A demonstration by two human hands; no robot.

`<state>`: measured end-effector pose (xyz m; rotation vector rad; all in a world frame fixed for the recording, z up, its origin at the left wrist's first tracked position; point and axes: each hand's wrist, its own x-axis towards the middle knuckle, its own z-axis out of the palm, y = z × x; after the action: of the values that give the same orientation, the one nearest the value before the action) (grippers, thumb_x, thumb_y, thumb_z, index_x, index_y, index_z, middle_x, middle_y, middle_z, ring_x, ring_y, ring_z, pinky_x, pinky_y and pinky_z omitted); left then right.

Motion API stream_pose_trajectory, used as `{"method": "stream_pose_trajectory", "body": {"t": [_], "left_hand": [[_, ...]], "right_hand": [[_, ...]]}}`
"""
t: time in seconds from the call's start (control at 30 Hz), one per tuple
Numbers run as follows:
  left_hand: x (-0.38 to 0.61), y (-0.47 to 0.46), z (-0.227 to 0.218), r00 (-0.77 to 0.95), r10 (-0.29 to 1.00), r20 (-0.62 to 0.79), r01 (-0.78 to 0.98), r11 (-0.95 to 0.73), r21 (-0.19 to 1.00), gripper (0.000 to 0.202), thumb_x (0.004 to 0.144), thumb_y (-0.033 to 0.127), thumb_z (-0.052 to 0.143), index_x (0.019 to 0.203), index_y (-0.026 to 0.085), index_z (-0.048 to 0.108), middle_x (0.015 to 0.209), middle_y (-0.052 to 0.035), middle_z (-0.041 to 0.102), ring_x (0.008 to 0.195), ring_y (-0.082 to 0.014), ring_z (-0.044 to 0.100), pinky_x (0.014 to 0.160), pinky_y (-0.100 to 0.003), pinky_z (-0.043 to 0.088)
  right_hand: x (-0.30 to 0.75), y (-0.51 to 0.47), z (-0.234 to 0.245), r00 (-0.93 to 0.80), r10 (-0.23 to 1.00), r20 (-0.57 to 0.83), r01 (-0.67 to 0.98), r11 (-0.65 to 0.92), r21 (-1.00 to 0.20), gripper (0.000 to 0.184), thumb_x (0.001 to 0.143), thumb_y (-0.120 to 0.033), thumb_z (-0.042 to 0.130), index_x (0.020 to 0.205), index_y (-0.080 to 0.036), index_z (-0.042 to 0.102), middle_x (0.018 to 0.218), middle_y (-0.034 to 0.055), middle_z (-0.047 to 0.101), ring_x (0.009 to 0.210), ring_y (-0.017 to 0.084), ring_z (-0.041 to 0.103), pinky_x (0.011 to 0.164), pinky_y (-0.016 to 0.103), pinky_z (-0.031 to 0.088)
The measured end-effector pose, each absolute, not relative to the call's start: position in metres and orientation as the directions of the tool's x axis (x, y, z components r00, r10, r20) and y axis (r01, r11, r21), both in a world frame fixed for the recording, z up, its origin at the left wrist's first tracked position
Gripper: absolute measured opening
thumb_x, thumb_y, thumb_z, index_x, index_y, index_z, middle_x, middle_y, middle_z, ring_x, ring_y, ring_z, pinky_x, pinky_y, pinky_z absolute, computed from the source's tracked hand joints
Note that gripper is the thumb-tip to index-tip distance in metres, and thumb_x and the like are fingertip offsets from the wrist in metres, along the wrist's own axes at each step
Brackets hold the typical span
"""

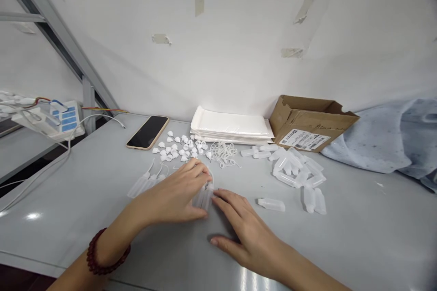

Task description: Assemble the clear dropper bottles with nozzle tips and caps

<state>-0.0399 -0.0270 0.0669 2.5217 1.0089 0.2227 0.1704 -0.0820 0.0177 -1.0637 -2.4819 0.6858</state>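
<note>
My left hand (177, 193) rests on the grey table (358, 236) with its fingers curled round a small clear plastic bottle (204, 198) that lies under the fingertips. My right hand (247, 229) lies flat beside it, fingers stretched out, the tips touching the same bottle. A red bead bracelet (102, 254) is on my left wrist. Assembled bottles with caps (145, 182) lie just left of my left hand. A heap of small white caps (179, 148) and thin white loops (223, 152) sits behind my hands.
A pile of clear bottles (297, 170) lies to the right, one loose bottle (271, 204) nearer. Behind are a phone (148, 132), a stack of white padded envelopes (232, 127), an open cardboard box (309, 122), blue cloth (385, 138), and a power strip with cables (51, 120) at left.
</note>
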Motion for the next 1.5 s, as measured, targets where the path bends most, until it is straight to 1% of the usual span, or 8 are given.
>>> {"method": "stream_pose_trajectory", "body": {"t": [0.23,0.67,0.83,1.0,1.13,1.3,1.43,1.5], "left_hand": [[-0.036,-0.028,0.067,0.713,0.698,-0.070,0.649,-0.619,0.442,0.031,0.069,0.021,0.069,0.096,0.018,0.055,0.104,-0.0042,0.051,0.103,-0.0234,0.040,0.086,-0.035,0.041],[-0.030,-0.029,0.063,0.718,0.693,-0.068,0.652,-0.634,0.416,0.031,0.069,0.021,0.067,0.097,0.017,0.054,0.102,-0.0054,0.050,0.102,-0.0246,0.040,0.086,-0.037,0.041],[-0.031,-0.029,0.061,0.731,0.682,-0.038,0.639,-0.663,0.391,0.032,0.071,0.022,0.067,0.100,0.018,0.054,0.103,-0.0058,0.052,0.101,-0.0249,0.041,0.085,-0.037,0.042],[-0.031,-0.029,0.061,0.720,0.692,-0.061,0.656,-0.648,0.386,0.034,0.071,0.025,0.069,0.099,0.016,0.054,0.105,-0.0071,0.052,0.103,-0.0253,0.042,0.087,-0.037,0.042],[-0.031,-0.029,0.064,0.702,0.708,-0.081,0.677,-0.627,0.385,0.032,0.070,0.026,0.070,0.096,0.017,0.054,0.105,-0.0067,0.053,0.103,-0.0254,0.042,0.086,-0.036,0.042],[-0.033,-0.028,0.064,0.695,0.714,-0.091,0.685,-0.618,0.386,0.033,0.070,0.028,0.071,0.096,0.017,0.053,0.105,-0.0062,0.053,0.103,-0.0255,0.042,0.086,-0.036,0.042],[-0.035,-0.027,0.065,0.690,0.716,-0.108,0.690,-0.605,0.397,0.034,0.069,0.029,0.072,0.095,0.017,0.053,0.105,-0.0057,0.053,0.102,-0.0248,0.042,0.084,-0.035,0.042],[-0.036,-0.028,0.065,0.684,0.721,-0.112,0.693,-0.594,0.408,0.035,0.069,0.029,0.072,0.095,0.018,0.053,0.105,-0.0051,0.053,0.102,-0.0245,0.042,0.084,-0.034,0.042]], "right_hand": [[0.172,-0.082,0.016,-0.649,0.743,0.166,0.563,0.615,-0.552,0.057,0.088,-0.033,0.057,0.134,-0.006,0.040,0.139,0.0209,0.042,0.130,0.029,0.038,0.106,0.043,0.040],[0.177,-0.080,0.020,-0.595,0.787,0.165,0.562,0.554,-0.615,0.049,0.089,-0.030,0.055,0.131,-0.011,0.043,0.135,0.0180,0.045,0.126,0.025,0.044,0.103,0.037,0.044],[0.188,-0.074,0.026,-0.511,0.821,0.254,0.591,0.550,-0.591,0.042,0.091,-0.030,0.052,0.129,-0.016,0.045,0.130,0.0154,0.049,0.122,0.024,0.048,0.101,0.038,0.046],[0.207,-0.064,0.035,-0.419,0.831,0.366,0.643,0.557,-0.526,0.034,0.092,-0.027,0.051,0.125,-0.020,0.048,0.122,0.0133,0.055,0.115,0.023,0.054,0.094,0.039,0.050],[0.217,-0.058,0.041,-0.357,0.846,0.397,0.693,0.524,-0.494,0.031,0.092,-0.027,0.051,0.122,-0.020,0.050,0.118,0.0125,0.056,0.110,0.024,0.056,0.089,0.039,0.054],[0.222,-0.057,0.043,-0.318,0.886,0.339,0.704,0.460,-0.542,0.031,0.092,-0.029,0.050,0.122,-0.021,0.051,0.121,0.0127,0.054,0.113,0.023,0.053,0.060,0.024,0.059],[0.221,-0.057,0.042,-0.314,0.884,0.347,0.710,0.461,-0.532,0.031,0.092,-0.030,0.050,0.122,-0.022,0.051,0.121,0.0121,0.054,0.113,0.024,0.053,0.068,0.029,0.060],[0.221,-0.057,0.042,-0.307,0.888,0.341,0.711,0.453,-0.538,0.031,0.092,-0.031,0.050,0.121,-0.022,0.051,0.122,0.0120,0.054,0.114,0.024,0.053,0.067,0.029,0.061]]}}
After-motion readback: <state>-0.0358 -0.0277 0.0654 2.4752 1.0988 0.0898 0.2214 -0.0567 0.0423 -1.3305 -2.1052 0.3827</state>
